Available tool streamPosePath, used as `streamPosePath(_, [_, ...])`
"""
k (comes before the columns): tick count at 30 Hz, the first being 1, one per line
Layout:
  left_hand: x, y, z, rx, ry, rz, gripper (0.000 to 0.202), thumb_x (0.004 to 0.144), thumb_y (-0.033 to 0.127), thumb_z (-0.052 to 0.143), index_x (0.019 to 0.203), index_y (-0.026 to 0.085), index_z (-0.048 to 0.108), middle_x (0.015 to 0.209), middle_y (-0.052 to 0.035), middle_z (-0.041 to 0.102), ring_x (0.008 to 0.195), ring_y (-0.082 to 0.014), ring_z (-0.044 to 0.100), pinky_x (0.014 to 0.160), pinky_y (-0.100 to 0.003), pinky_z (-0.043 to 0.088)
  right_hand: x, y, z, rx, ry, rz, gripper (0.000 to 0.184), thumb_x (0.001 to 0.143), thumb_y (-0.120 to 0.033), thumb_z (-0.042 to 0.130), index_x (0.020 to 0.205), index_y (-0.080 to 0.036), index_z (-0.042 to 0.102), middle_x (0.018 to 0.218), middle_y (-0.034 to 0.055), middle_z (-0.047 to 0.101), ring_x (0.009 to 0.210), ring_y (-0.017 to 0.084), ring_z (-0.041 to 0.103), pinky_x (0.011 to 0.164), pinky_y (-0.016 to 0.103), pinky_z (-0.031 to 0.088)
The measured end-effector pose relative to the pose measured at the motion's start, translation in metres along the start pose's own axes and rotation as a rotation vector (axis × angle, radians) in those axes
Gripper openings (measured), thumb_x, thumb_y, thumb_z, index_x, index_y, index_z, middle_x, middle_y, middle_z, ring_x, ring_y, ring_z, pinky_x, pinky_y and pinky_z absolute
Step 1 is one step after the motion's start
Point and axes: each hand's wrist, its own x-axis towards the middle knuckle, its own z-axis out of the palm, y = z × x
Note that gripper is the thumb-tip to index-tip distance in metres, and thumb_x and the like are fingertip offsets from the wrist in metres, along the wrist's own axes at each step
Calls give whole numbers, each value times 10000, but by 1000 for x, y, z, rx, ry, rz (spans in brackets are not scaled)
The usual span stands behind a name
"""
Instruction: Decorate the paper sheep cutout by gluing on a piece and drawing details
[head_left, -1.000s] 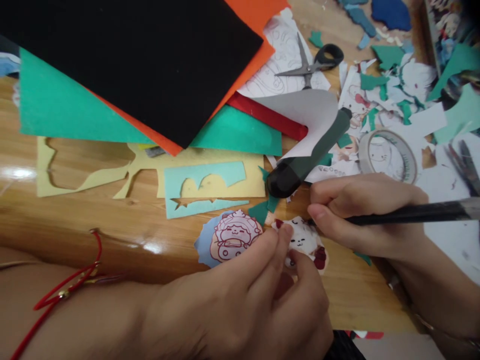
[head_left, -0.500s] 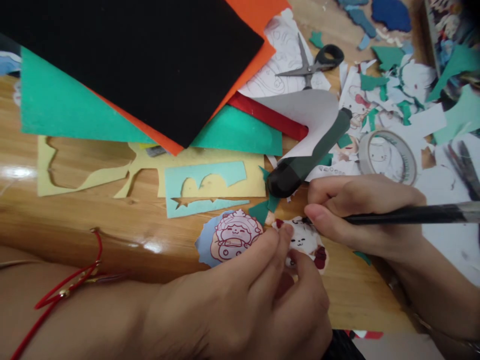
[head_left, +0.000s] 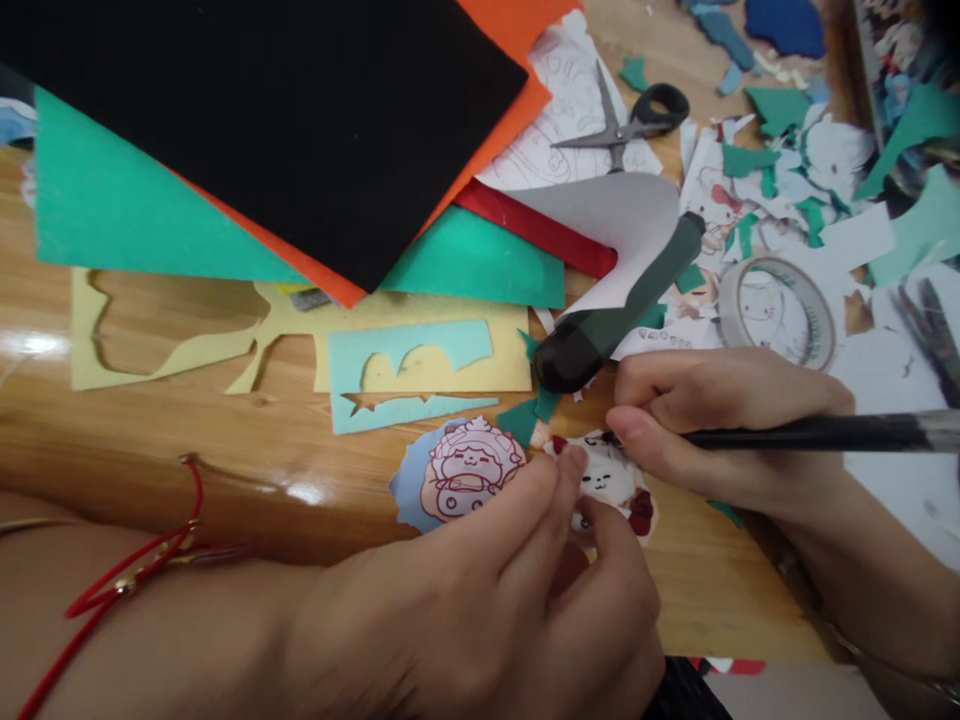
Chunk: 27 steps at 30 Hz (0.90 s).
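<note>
My left hand (head_left: 517,590) pinches a small white cartoon cutout (head_left: 611,485) with dark red spots and presses it on the wooden table (head_left: 225,450). My right hand (head_left: 720,425) grips a black pen (head_left: 817,432), whose tip touches the top edge of that cutout. Just left of my fingers lies a second cutout, a pink-lined figure on blue paper (head_left: 457,475). A red string bracelet (head_left: 142,570) circles my left wrist.
Black, orange, green and red felt sheets (head_left: 300,130) pile up at the back left. Yellow and pale blue paper offcuts (head_left: 405,365) lie before them. A dark green tool (head_left: 622,310), scissors (head_left: 626,125), a tape roll (head_left: 776,310) and several paper scraps crowd the right side.
The pen tip and my right hand have crept a little to the left along the white cutout. My left hand keeps the same pinch.
</note>
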Motion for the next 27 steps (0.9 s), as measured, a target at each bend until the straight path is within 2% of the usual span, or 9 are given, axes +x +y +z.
streamPosePath(4, [-2,1,0,7,-1,-9,307,876,159,356,1078,150,586,1041,-66,641,873,-178,647,857,-338,547,0,0,1,-25,-10,8,411,899,-192,471,504,-166,359,533,-27,385,464,70,339,442,280,230])
streamPosePath(10, [1,0,1,15,27,-17,312,873,140,338,1027,157,609,966,-53,663,823,-164,656,813,-306,563,0,1,0,-15,8,15,412,908,-216,466,510,-172,369,537,-24,384,462,74,339,436,280,235])
streamPosePath(15, [2,-1,2,-4,26,-20,295,846,113,371,997,163,619,950,-37,668,787,-168,660,786,-320,572,1,1,-1,80,-13,78,400,866,-136,485,496,-172,339,516,-30,347,458,73,320,417,270,219])
streamPosePath(20, [3,-2,0,23,23,-24,311,866,117,333,963,153,625,930,-49,670,760,-158,659,778,-303,571,3,0,-1,71,28,19,418,855,-92,496,479,-159,326,503,-37,334,447,58,303,419,256,222])
streamPosePath(27, [5,-3,1,6,22,-17,296,866,127,341,951,133,625,906,-61,672,737,-172,663,759,-323,579,5,-2,-1,163,-9,0,386,845,-63,504,493,-164,380,515,-35,385,461,55,348,395,227,232])
